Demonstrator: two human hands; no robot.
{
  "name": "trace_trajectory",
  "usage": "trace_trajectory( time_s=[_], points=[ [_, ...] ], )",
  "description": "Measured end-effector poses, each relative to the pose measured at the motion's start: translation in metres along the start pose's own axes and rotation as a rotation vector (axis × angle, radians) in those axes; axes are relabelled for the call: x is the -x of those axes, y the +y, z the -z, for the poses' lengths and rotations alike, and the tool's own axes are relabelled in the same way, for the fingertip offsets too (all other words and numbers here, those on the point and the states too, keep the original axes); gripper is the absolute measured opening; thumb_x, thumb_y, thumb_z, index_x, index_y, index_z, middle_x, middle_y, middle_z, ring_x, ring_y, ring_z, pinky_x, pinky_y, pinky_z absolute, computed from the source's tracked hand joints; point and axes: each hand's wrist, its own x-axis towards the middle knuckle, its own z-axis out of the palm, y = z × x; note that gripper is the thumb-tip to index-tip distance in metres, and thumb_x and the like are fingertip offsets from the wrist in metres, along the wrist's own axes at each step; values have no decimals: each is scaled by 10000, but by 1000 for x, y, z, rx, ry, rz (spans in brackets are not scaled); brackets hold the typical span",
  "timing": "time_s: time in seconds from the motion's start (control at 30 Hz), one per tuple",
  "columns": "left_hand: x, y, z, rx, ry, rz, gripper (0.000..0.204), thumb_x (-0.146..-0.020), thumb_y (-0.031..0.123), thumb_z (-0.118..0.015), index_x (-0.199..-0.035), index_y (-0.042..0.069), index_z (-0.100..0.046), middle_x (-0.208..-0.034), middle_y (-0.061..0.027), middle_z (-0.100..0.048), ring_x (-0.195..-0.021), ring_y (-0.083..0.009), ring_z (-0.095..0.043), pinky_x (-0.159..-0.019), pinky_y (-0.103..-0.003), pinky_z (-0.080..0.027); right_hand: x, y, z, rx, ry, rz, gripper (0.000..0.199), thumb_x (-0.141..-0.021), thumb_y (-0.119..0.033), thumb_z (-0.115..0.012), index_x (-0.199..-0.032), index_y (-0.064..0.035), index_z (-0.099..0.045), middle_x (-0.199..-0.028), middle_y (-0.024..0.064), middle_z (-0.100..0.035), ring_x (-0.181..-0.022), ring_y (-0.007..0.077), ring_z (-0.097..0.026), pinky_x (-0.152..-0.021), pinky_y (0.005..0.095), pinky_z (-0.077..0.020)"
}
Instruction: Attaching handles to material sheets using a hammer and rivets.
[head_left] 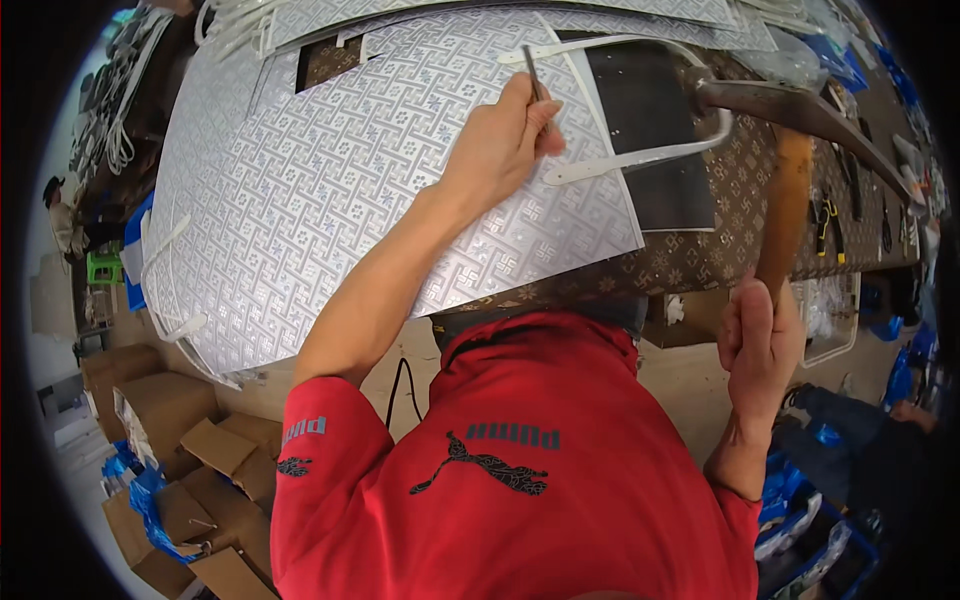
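Note:
My left hand [520, 125] is closed around a slim dark metal rod, seemingly a punch [532, 70]. Its far end meets one tip of a white strap handle [625, 162], which lies curved over the far right part of a silver-white patterned sheet [380, 180]. The strap's other tip rests just right of my left hand. In my right hand [762, 340] is a hammer [787, 200], gripped by its wooden handle. Its long metal head is raised above the table's right side and partly covers the strap's bend.
Beneath the sheet, a black board [650, 130] and a brown patterned table cover [740, 200] show. Yellow-handled pliers [828, 225] and other tools lie at the right. Another white strap [160, 250] hangs at the left edge. Cardboard boxes [150, 400] fill the floor at left.

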Motion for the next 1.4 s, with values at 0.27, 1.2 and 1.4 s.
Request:
trace_trajectory(
  time_s=[0.27, 1.2, 1.4],
  points=[
    [-7, 3, -19, 47, -84, -51, 113, -905, 98, -648, -909, -15, -663, -853, -143, -698, -773, -263, -691, -700, -335, -520, 0, 26, 3, -55, 13, -95, 223, -1050, -214, -520, -896, -54, -543, -593, -47, -448, -439, 7, -352, -396, 192, -244],
    [-14, 12, -14, 165, 83, 187, 163, -952, 154, -622, -994, -3, -611, -850, -122, -697, -794, -248, -700, -705, -331, -546, -3, 14, 9, -219, -73, -215, 316, -1050, -314, -497, -815, -102, -491, -534, -18, -397, -374, 72, -367, -334, 231, -230],
    [-29, 3, 19, 84, 37, 132, 193, -958, 151, -593, -1000, -37, -597, -896, -173, -709, -816, -302, -705, -740, -378, -558, 10, 83, 33, -498, -30, -451, 343, -1043, -363, -507, -812, -110, -487, -529, -31, -379, -336, 72, -314, -296, 233, -221]
  ],
)
